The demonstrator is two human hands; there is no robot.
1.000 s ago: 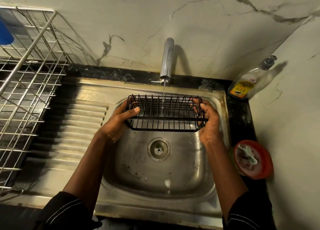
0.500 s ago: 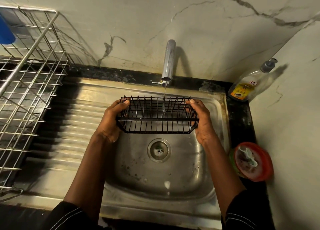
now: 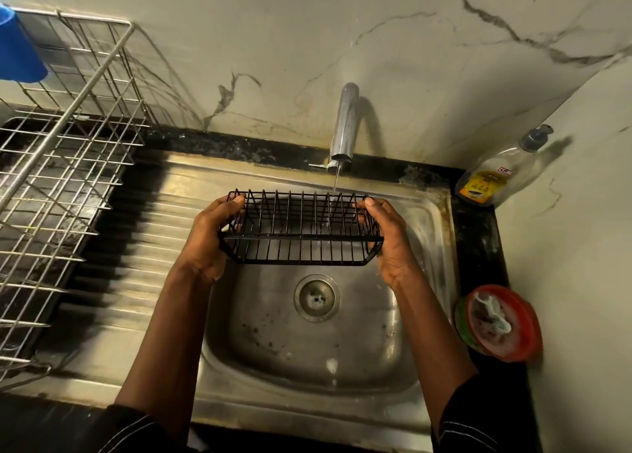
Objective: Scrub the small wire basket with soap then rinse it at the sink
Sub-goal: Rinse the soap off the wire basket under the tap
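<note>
I have the small wire basket [image 3: 301,237] held over the sink [image 3: 266,343], just to the 12 o'clock side of the drain [image 3: 317,298]. Its long axis runs 9 to 3. My left hand [image 3: 208,240] grips the 9 o'clock end and my right hand [image 3: 390,244] grips the 3 o'clock end, with fingers curled over the top rim wires, so neither is nearer.

The tap [image 3: 345,124] stands at 12 o'clock, and its thin stream [image 3: 337,181] lands toward the basket's 1 o'clock corner, close to the right hand. As I judge it, rinsing the rest means sliding the basket toward 3 so the 9 o'clock half comes under the water.

The basket is thin, glossy black wire with open gaps and angled ends. The sink is dull, spotted steel. I can't make out any suds on the wire.
</note>
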